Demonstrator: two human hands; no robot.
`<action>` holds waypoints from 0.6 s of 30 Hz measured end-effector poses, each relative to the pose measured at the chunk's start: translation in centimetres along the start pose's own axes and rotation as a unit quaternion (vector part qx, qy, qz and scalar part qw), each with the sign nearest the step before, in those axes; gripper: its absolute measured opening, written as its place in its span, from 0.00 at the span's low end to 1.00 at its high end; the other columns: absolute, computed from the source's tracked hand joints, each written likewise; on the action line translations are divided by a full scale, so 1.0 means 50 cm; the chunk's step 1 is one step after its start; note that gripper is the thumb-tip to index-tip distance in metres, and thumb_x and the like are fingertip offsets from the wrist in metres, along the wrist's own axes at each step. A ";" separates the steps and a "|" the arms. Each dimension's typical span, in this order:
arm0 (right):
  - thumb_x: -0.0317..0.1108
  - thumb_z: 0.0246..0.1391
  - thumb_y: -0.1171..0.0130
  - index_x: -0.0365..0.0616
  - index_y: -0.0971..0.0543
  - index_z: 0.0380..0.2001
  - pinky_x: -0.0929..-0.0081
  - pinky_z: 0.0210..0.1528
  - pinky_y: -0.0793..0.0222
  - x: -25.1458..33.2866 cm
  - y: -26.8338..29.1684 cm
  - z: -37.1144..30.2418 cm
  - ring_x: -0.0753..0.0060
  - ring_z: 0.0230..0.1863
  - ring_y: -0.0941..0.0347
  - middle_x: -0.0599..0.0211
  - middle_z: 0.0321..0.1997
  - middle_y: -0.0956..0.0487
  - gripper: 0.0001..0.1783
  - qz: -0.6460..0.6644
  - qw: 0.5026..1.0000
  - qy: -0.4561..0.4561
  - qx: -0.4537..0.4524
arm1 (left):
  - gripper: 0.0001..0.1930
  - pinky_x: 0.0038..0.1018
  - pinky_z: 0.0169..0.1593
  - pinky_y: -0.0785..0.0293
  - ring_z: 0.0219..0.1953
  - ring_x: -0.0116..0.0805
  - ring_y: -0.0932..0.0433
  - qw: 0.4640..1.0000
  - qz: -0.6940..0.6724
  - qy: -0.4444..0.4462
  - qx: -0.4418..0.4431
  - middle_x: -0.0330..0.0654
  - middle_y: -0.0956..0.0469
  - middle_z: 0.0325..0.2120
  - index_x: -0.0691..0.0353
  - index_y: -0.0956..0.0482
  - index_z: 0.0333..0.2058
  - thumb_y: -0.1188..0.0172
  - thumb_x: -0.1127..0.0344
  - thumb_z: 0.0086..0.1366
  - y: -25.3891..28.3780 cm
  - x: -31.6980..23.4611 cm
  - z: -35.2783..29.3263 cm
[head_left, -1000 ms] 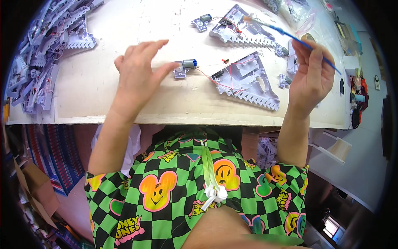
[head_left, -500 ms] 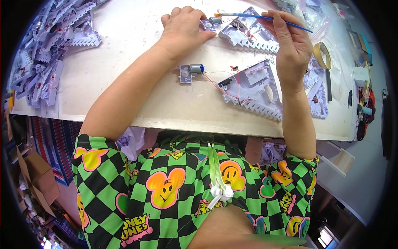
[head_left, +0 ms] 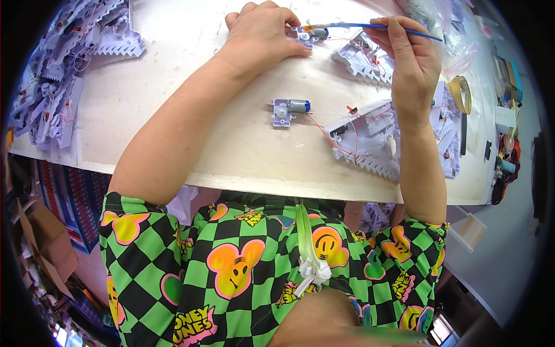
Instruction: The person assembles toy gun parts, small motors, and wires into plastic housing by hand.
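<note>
My left hand (head_left: pixel 260 33) is closed at the far middle of the table, thumb and fingers gripping a small pale grey gearbox (head_left: pixel 304 39) with a silver motor (head_left: pixel 319 33) attached. My right hand (head_left: pixel 411 63) pinches a thin blue-handled brush (head_left: pixel 370 25), held almost level. Its bristle end reaches the gearbox, close to my left fingers. Wires lead from that motor toward a pale housing half (head_left: pixel 363 56) with a toothed edge. Nearer me lies a second gearbox (head_left: pixel 282 111) with its motor, wired to another toothed housing half (head_left: pixel 370 141) partly behind my right forearm.
A tall heap of toothed pale housings (head_left: pixel 63 75) fills the table's left end. To the right are a tape roll (head_left: pixel 460 95), a dark strip (head_left: pixel 463 134) and clear plastic bags (head_left: pixel 445 29). The table's front edge (head_left: pixel 300 196) runs just before my body.
The view has shifted, so the middle and right parts sit farther right and lower. The brush's bristle end, earlier by the motor, is now over the gearbox body. Both hands keep their grips.
</note>
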State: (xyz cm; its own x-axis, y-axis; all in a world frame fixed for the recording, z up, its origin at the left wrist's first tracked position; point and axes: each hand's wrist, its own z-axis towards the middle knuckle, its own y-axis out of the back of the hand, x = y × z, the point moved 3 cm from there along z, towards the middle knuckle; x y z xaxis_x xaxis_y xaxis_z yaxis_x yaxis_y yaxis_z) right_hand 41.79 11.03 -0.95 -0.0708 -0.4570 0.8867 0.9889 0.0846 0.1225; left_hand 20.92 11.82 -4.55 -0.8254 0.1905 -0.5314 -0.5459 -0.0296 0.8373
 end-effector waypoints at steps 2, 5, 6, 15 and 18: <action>0.31 0.65 0.52 0.32 0.26 0.43 0.69 0.52 0.25 -0.009 -0.017 0.005 0.62 0.44 0.21 0.53 0.42 0.21 0.12 0.001 1.000 0.003 0.009 | 0.21 0.43 0.53 0.37 0.48 0.45 0.28 1.000 -0.002 0.003 0.000 0.47 0.22 0.38 0.58 0.16 0.36 0.30 0.55 0.43 0.009 0.002 -0.007; 0.30 0.65 0.52 0.31 0.26 0.43 0.69 0.52 0.25 -0.020 -0.025 0.007 0.63 0.44 0.21 0.53 0.41 0.21 0.11 -0.019 1.000 0.001 0.006 | 0.20 0.43 0.52 0.37 0.48 0.46 0.28 1.000 -0.001 -0.016 -0.022 0.47 0.22 0.38 0.57 0.16 0.36 0.29 0.55 0.43 0.027 -0.007 -0.019; 0.30 0.65 0.52 0.31 0.26 0.43 0.69 0.52 0.25 -0.021 -0.026 0.010 0.63 0.44 0.21 0.53 0.41 0.21 0.11 -0.018 1.000 0.001 0.009 | 0.20 0.43 0.52 0.38 0.48 0.46 0.28 1.000 -0.013 -0.009 0.000 0.47 0.22 0.38 0.57 0.16 0.35 0.29 0.55 0.42 0.027 0.002 -0.010; 0.27 0.64 0.51 0.31 0.26 0.41 0.71 0.51 0.26 -0.014 -0.046 0.002 0.66 0.42 0.22 0.57 0.40 0.21 0.10 -0.089 0.992 0.081 0.047 | 0.19 0.44 0.53 0.39 0.49 0.45 0.29 1.000 -0.007 0.004 0.022 0.46 0.22 0.39 0.56 0.15 0.35 0.29 0.54 0.43 0.022 0.016 -0.004; 0.27 0.64 0.51 0.31 0.26 0.41 0.72 0.51 0.26 -0.001 -0.049 -0.002 0.66 0.42 0.22 0.58 0.40 0.21 0.09 -0.109 0.988 0.102 0.041 | 0.19 0.44 0.53 0.40 0.50 0.45 0.30 1.000 -0.010 0.001 0.021 0.46 0.22 0.39 0.56 0.15 0.35 0.30 0.54 0.43 0.026 0.014 -0.009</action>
State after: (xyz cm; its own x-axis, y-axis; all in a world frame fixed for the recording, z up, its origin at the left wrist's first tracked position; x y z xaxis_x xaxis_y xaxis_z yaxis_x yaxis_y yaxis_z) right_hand 39.36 10.73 -1.33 -0.2452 -0.6398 0.7283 0.9386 0.0314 0.3436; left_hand 19.56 11.48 -3.88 -0.8151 0.1882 -0.5479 -0.5554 0.0155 0.8315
